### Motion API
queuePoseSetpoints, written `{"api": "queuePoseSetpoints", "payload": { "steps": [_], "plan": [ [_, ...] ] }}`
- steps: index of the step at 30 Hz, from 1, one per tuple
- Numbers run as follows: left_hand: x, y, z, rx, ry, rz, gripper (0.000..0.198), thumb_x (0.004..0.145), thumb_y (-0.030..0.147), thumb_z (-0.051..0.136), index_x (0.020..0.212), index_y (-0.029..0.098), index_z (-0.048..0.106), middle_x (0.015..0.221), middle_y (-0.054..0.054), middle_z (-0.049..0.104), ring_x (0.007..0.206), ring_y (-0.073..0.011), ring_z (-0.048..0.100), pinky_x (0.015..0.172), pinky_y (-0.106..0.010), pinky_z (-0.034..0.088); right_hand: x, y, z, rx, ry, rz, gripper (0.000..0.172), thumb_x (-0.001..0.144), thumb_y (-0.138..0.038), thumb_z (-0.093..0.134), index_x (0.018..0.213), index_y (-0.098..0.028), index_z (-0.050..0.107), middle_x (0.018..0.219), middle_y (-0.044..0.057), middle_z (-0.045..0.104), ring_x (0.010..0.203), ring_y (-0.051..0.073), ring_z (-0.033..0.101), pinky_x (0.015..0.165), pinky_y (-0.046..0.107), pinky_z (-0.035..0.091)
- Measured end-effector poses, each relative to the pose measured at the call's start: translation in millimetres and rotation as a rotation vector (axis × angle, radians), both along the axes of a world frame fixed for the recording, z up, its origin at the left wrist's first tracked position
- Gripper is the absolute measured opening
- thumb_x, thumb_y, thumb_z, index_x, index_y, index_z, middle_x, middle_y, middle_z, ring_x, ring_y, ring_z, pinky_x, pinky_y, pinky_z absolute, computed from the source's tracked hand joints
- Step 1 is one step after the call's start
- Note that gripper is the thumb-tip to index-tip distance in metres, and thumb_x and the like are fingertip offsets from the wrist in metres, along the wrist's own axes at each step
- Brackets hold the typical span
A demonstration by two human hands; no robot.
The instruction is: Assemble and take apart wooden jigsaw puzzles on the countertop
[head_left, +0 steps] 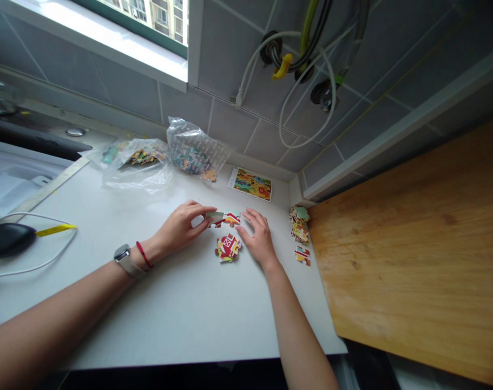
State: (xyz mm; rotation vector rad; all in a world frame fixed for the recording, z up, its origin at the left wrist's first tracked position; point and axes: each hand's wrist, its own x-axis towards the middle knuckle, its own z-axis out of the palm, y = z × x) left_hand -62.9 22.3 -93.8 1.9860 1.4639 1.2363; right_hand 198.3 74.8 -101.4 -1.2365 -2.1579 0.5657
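Observation:
On the white counter, my left hand (184, 225) pinches a jigsaw piece (214, 218) with a pale green top and a dark red patch between thumb and fingers. Against its right side lies another jigsaw piece (232, 218), red, white and yellow; whether the two are locked together I cannot tell. My right hand (259, 234) is beside that second piece, thumb and forefinger apart at its right edge, with nothing visibly gripped. Just below, closer to me, lies a joined cluster of puzzle pieces (229, 248) showing a red barn.
Stacked puzzle pieces (299, 223) and a loose piece (302, 255) lie along the right edge by a wooden board (408, 238). At the back are a picture card (251, 183) and two clear bags (193, 151) of pieces. A black mouse-shaped object (10, 239) with a cable sits left.

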Motion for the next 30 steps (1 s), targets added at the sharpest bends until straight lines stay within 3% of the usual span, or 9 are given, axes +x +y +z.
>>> {"api": "queuePoseSetpoints", "payload": {
  "steps": [4, 8, 18, 24, 30],
  "plan": [
    [-6.1, 8.2, -10.8, -0.010, 0.155, 0.037, 0.034, 0.101, 0.041, 0.057, 0.118, 0.019, 0.078, 0.097, -0.011, 0.079, 0.093, -0.0264, 0.068, 0.086, -0.041, 0.055, -6.3, 8.6, -2.9, -0.010, -0.018, 0.023, 0.043, 0.092, -0.037, 0.079, 0.133, -0.025, 0.073, 0.144, 0.010, 0.068, 0.136, 0.029, 0.056, 0.120, 0.050, 0.042],
    [-4.1, 10.5, -19.1, -0.011, 0.282, 0.065, 0.035, 0.103, 0.039, 0.055, 0.122, 0.019, 0.077, 0.099, -0.011, 0.078, 0.096, -0.0288, 0.065, 0.088, -0.044, 0.052, -10.2, 13.9, -4.6, -0.009, -0.019, 0.059, 0.028, 0.093, -0.034, 0.079, 0.120, -0.028, 0.079, 0.133, 0.007, 0.075, 0.132, 0.027, 0.059, 0.117, 0.049, 0.044],
    [0.8, 7.9, -17.4, -0.001, 0.361, 0.138, 0.039, 0.104, 0.041, 0.053, 0.132, 0.021, 0.071, 0.118, -0.015, 0.070, 0.102, -0.0298, 0.063, 0.092, -0.047, 0.051, -8.7, 8.3, -1.7, 0.001, 0.043, 0.112, 0.031, 0.087, -0.030, 0.086, 0.117, -0.031, 0.081, 0.129, 0.004, 0.077, 0.122, 0.026, 0.062, 0.111, 0.047, 0.049],
    [3.9, 3.9, -13.2, 0.028, 0.356, 0.016, 0.029, 0.104, 0.044, 0.058, 0.115, 0.028, 0.078, 0.125, -0.011, 0.071, 0.118, -0.0305, 0.062, 0.103, -0.049, 0.049, -10.6, 5.7, -0.1, -0.013, -0.006, 0.131, 0.026, 0.092, -0.034, 0.080, 0.118, -0.032, 0.081, 0.131, 0.005, 0.076, 0.124, 0.027, 0.060, 0.113, 0.048, 0.048],
    [3.1, 3.9, -16.5, 0.038, 0.427, 0.004, 0.028, 0.105, 0.043, 0.058, 0.120, 0.029, 0.077, 0.127, -0.011, 0.071, 0.122, -0.0308, 0.061, 0.105, -0.050, 0.048, -9.1, 4.4, -0.5, -0.005, -0.021, 0.141, 0.021, 0.099, -0.032, 0.071, 0.117, -0.032, 0.082, 0.134, 0.004, 0.075, 0.127, 0.027, 0.059, 0.115, 0.049, 0.047]
  ]
}}
